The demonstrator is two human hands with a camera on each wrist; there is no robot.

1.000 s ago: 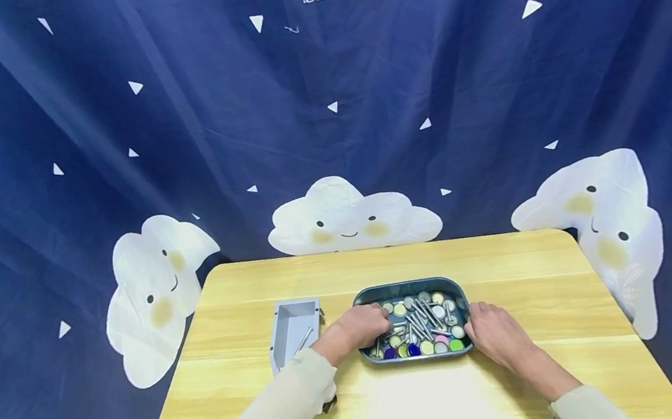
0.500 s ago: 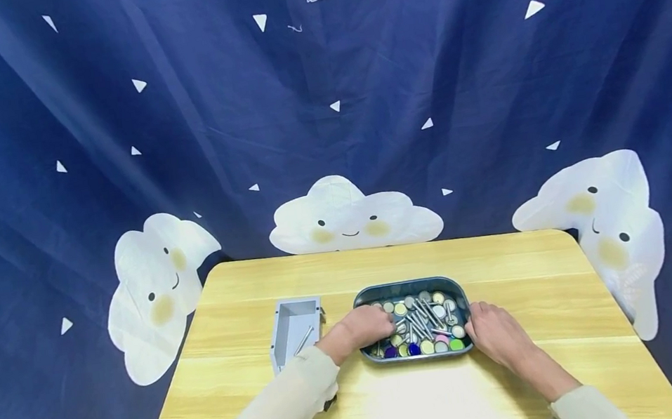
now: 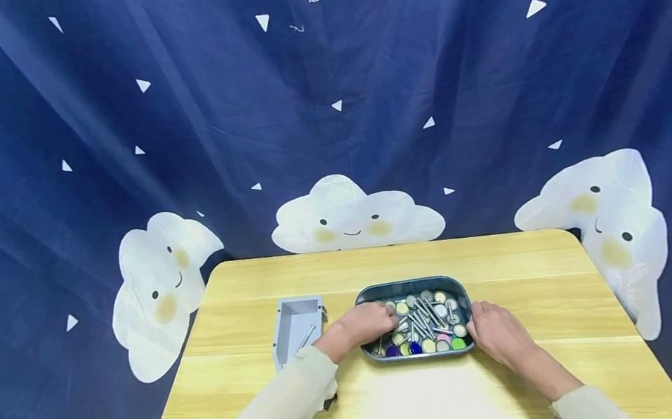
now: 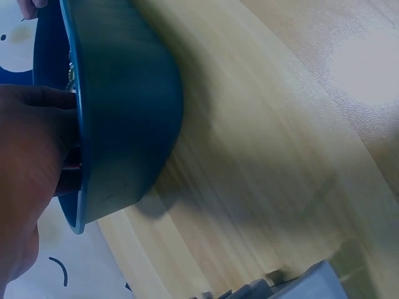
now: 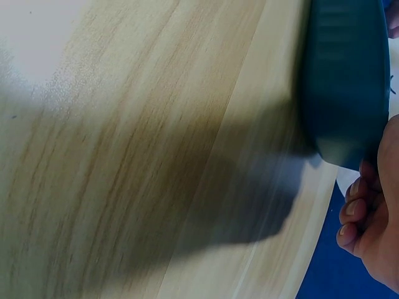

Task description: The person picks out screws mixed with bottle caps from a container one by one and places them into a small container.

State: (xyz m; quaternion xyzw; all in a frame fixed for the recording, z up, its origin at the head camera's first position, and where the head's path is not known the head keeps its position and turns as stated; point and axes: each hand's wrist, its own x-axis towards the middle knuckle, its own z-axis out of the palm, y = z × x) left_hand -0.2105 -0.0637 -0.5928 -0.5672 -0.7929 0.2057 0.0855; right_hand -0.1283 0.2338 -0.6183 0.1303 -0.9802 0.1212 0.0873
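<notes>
A dark blue-green oblong container [image 3: 419, 357] stands on the table, filled with metal bolts [image 3: 422, 320] and round caps [image 3: 415, 348] in several colours. My left hand [image 3: 367, 323] reaches over its left end, fingers down among the contents. The left wrist view shows that hand [image 4: 28, 168] dipping past the container wall [image 4: 128, 106]; the wall hides the fingertips, so I cannot tell whether they pinch anything. At the opposite end, my right hand [image 3: 497, 331] holds the rim. In the right wrist view its fingers [image 5: 354, 208] are curled beside the container's outer corner [image 5: 349, 81].
Left of the container lies a grey open-topped tray [image 3: 288, 325] with a bolt [image 3: 307, 337] in it; my left forearm partly covers it. The wooden table [image 3: 508, 257] has rounded far corners. Behind it hangs a dark blue curtain [image 3: 328, 147] printed with clouds.
My left hand stays inside the container and its fingers shift slightly among the contents. My right hand keeps its place at the rim. The head view has drifted a little.
</notes>
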